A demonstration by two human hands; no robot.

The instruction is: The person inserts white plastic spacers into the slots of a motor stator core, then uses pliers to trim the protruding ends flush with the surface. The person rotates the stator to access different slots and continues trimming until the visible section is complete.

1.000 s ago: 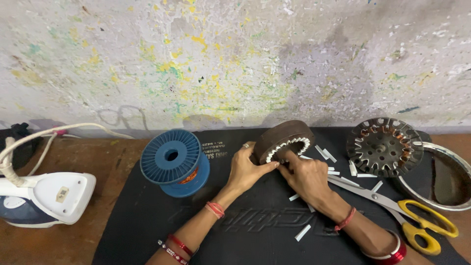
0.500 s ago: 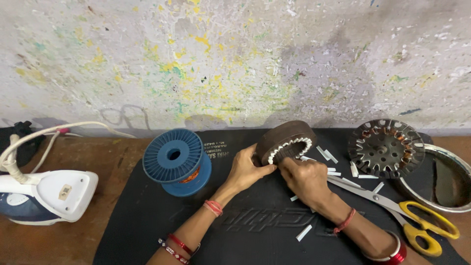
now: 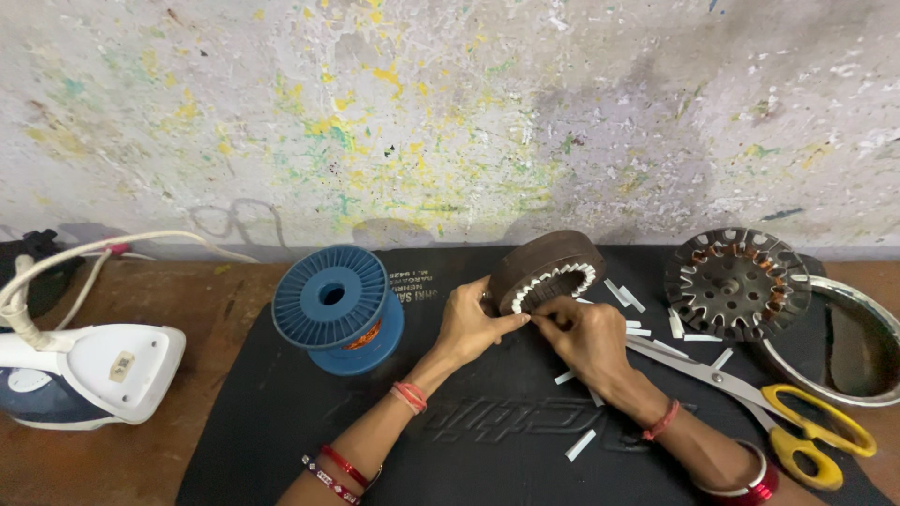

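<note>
Pinching at the lower rim of a dark round metal stator ring lined with white paper slot inserts (image 3: 547, 274), tipped up on edge on a black rubber mat (image 3: 281, 422). Left hand (image 3: 472, 324) cupped against the ring's near side, thumb and forefinger closed toward the white teeth; right hand (image 3: 588, 333) meeting it fingertip to fingertip, fingers curled tight on something too small to make out, perhaps one paper strip. Just left of the grip, a blue plastic spool wound with copper wire (image 3: 336, 307). Right of the grip, scattered white paper strips (image 3: 628, 296), long steel scissors with yellow handles (image 3: 778, 417), a second slotted stator disc with copper windings (image 3: 737, 281), and a shiny steel bowl (image 3: 844, 342). Far left, off the mat on a worn brown wooden bench (image 3: 202, 305), a white and blue clothes iron (image 3: 80, 379) with its cord. Behind everything, a rough whitewashed wall speckled with yellow and green paint (image 3: 422, 122).
</note>
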